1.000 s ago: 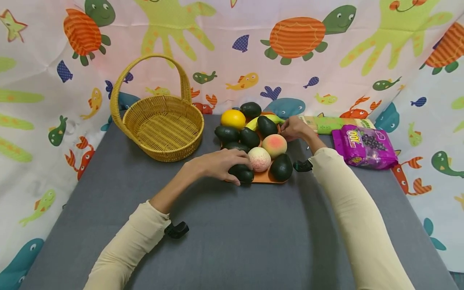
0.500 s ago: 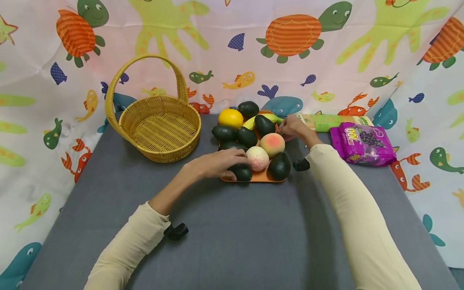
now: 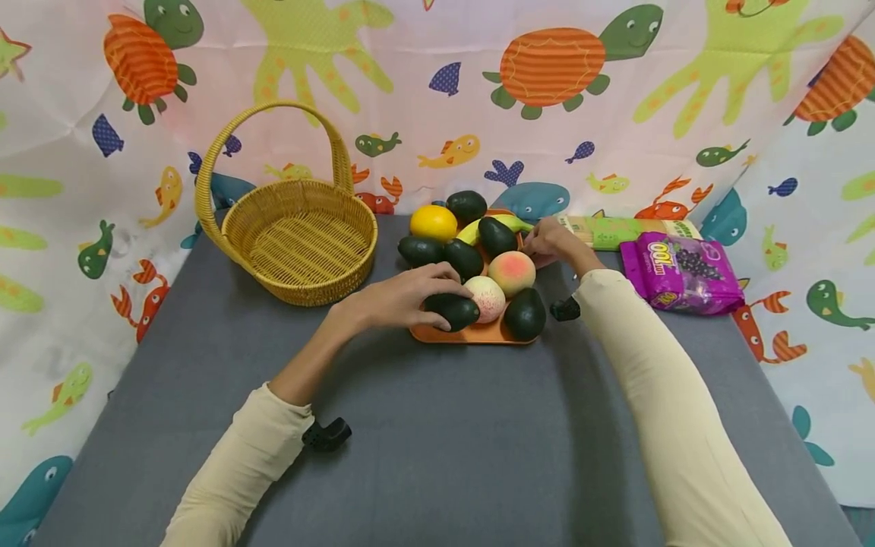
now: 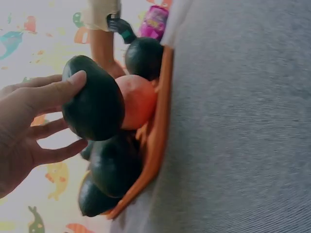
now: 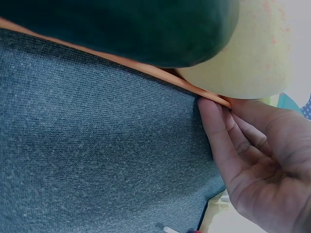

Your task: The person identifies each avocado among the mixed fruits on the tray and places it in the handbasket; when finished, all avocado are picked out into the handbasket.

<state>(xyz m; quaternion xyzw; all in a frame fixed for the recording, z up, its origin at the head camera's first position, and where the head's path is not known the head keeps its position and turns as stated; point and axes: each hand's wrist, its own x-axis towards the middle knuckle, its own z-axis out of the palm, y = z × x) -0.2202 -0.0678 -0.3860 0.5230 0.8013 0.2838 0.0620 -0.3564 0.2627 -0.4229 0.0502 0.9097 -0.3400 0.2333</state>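
We see the left hand point(image 3: 406, 298), half closed, gripping an avocado point(image 3: 451, 311) just above the tray point(image 3: 437, 335), near its front left corner; the right hand point(image 3: 549, 239), thumb and fingers nearly together, pinches the tray's right rim. We judge the step to be lifting the avocado; the next move calls for clearing the pale peach point(image 3: 489, 299) beside it. Yellow characters, perhaps "100", mark the purple pack point(image 3: 683, 273); the green pack's point(image 3: 604, 232) print we cannot read.

Bright light lays soft shadows on the counter point(image 3: 444, 448); in the left wrist view the backdrop point(image 4: 46, 53) is washed-out, perhaps blurred.
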